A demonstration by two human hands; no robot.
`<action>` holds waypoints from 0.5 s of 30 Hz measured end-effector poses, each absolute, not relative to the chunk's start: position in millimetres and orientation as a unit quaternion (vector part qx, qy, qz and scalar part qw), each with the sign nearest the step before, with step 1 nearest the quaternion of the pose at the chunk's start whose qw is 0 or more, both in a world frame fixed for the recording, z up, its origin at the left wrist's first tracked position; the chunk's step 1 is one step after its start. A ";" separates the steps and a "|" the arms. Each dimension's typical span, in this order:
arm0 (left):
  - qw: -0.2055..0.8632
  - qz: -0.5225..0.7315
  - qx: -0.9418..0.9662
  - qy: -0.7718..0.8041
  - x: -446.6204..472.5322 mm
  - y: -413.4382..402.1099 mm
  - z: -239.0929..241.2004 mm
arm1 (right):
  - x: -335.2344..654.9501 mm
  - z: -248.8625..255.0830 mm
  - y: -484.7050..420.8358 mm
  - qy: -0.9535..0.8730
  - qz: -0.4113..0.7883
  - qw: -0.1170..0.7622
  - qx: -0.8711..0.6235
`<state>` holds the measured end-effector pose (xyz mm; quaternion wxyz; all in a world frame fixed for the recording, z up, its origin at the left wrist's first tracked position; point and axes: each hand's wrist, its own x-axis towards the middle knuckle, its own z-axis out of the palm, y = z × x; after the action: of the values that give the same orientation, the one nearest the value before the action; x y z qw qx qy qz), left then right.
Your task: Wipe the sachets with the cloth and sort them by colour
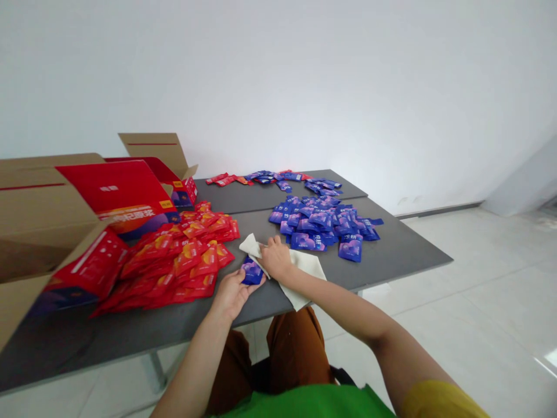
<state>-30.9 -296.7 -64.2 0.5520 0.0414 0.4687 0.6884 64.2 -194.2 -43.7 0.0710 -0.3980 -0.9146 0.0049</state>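
My left hand [230, 293] holds a small blue packet [251, 271] at the near edge of the grey table [391, 255]. Closed around the end of a cream paper bag [304, 273], my right hand [275, 258] presses the bag's mouth against the packet. The bag lies flat on the table under my right forearm. A heap of red packets [178, 258] lies just left of my hands. Blue packets in a pile [324, 223] lie beyond my right hand.
An open cardboard carton [39, 215] with red boxes [117, 194] inside stands at the left end of the table. More red and blue packets [278, 177] are scattered at the far edge. White tiled floor [478, 302] lies to the right.
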 end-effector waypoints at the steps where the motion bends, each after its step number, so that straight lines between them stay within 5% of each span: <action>1: 0.551 0.687 0.038 0.473 -32.0 -296.6 -63.4 | 65.8 -42.1 -198.9 -0.922 0.001 0.067 -0.382; 7: 0.548 0.686 0.003 0.479 -28.1 -291.7 -60.5 | 84.4 -36.1 -235.3 -0.957 -0.009 0.092 -0.276; 15: 0.580 0.684 0.034 0.442 -34.6 -297.1 -64.8 | 66.1 -41.3 -197.7 -0.907 -0.007 0.061 -0.416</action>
<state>-34.6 -297.1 -64.8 0.5798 0.0343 0.4416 0.6839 66.1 -197.7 -41.3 0.0613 -0.4161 -0.9072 -0.0074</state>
